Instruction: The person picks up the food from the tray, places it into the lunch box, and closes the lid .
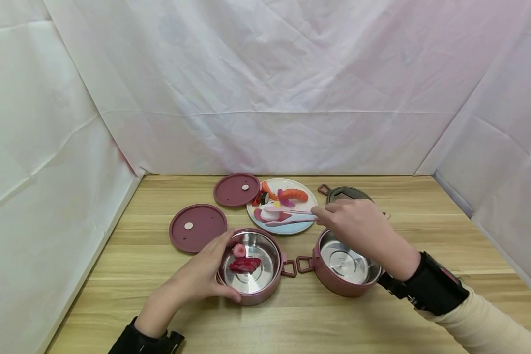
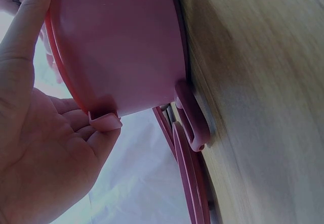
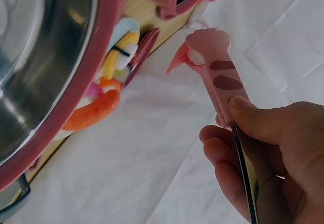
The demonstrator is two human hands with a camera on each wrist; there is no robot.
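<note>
My left hand (image 1: 203, 273) grips the rim and side of the left pink pot (image 1: 260, 298), thumb at the front. Inside that steel-lined pot lie a red meat-like piece (image 1: 245, 265) and a round pink piece (image 1: 239, 250). Pink tongs (image 3: 220, 77) with paw-shaped tips are held in my right hand (image 3: 273, 153), over the plate (image 1: 298, 229) in the head view. Between their tips is a small white and red piece (image 3: 196, 57), its kind unclear. A second pink pot (image 1: 342, 287) stands beneath my right forearm, partly hidden by it.
Two maroon lids (image 1: 199, 236) lie at the left, the farther one touching the plate. On the plate are an orange shrimp-like piece (image 1: 295, 195) and other toy foods. A dark round item (image 1: 351, 191) with a handle sits behind my right hand. White cloth walls surround the table.
</note>
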